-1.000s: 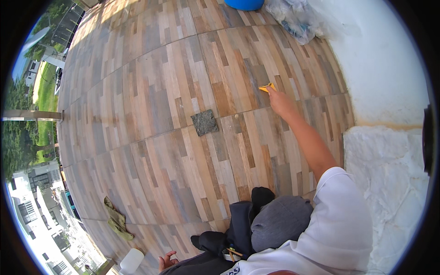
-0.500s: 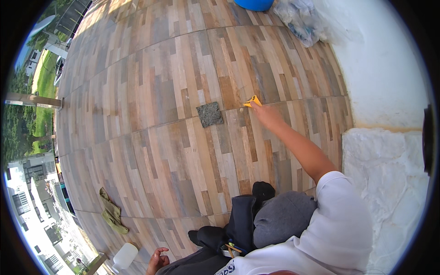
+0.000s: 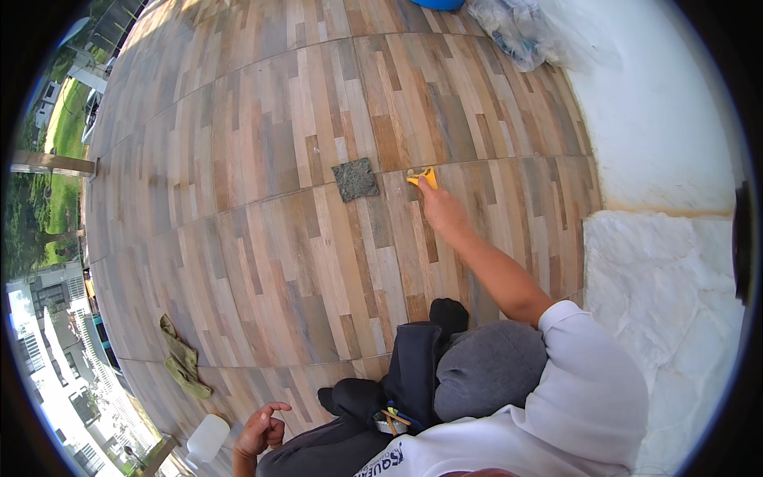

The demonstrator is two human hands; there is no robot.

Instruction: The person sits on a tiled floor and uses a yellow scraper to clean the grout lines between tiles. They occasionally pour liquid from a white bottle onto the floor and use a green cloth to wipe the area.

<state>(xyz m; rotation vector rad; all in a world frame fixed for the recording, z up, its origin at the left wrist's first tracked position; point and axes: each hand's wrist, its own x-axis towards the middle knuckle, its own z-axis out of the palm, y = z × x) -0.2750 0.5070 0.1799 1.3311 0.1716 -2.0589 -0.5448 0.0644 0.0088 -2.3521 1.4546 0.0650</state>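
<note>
My right hand (image 3: 442, 210) reaches out over the wood-look tile floor (image 3: 262, 238), its fingers closed around a small yellow scraper (image 3: 428, 176). The scraper's edge is down at the floor, by a tile joint. Just left of it lies a square, dark green-grey scouring pad (image 3: 355, 180), flat and untouched. My left hand (image 3: 264, 429) is raised beside my leg at the lower left. Its index finger is stretched out, the other fingers are loosely bent, and nothing shows in it.
A crumpled olive cloth (image 3: 184, 362) lies at left, near a white plastic jug (image 3: 208, 438). By my legs sits a small container with thin sticks (image 3: 391, 423). A clear plastic bag (image 3: 517, 32) and blue tub (image 3: 439, 3) stand far off. A white wall (image 3: 660, 119) bounds the right.
My right hand and the scraper have moved slightly left, closer to the pad. My left hand has risen further into view, its index finger now stretched out. The whole view has shifted a little.
</note>
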